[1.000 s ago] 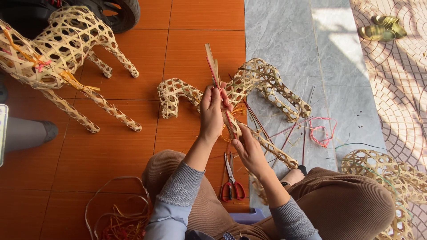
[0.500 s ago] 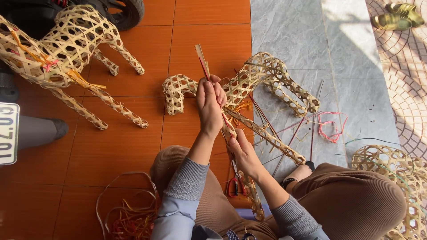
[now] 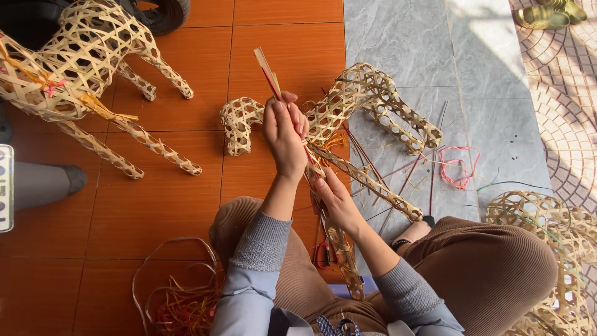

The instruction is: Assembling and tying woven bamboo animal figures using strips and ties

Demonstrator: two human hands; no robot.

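A flat bamboo strip (image 3: 268, 73) with a red strand along it rises at a slant from the left hand (image 3: 285, 134), its free end pointing up and to the left over the orange floor tiles (image 3: 161, 205). The left hand's fingers are curled tight around the strip's lower part, thumb pressed against it, so the strip passes through the fist and comes out below toward the woven leg. That leg belongs to a half-built woven bamboo animal frame (image 3: 357, 106) lying on its side across the seam between the orange tiles and the grey stone slab (image 3: 404, 37). The right hand (image 3: 334, 200) sits just below the left, fingers closed around the frame's long woven leg (image 3: 339, 249), which runs down between the person's knees. The two hands are close together but not touching.

Red-handled scissors (image 3: 323, 254) lie on the floor beside the leg, partly hidden by it. Loose thin sticks and a pink cord (image 3: 459, 167) are scattered on the grey slab to the right. A finished woven animal figure (image 3: 81, 62) stands at the upper left, a tangle of strips (image 3: 180, 298) lies at the lower left, and another openwork woven piece (image 3: 547, 249) rests at the right edge.
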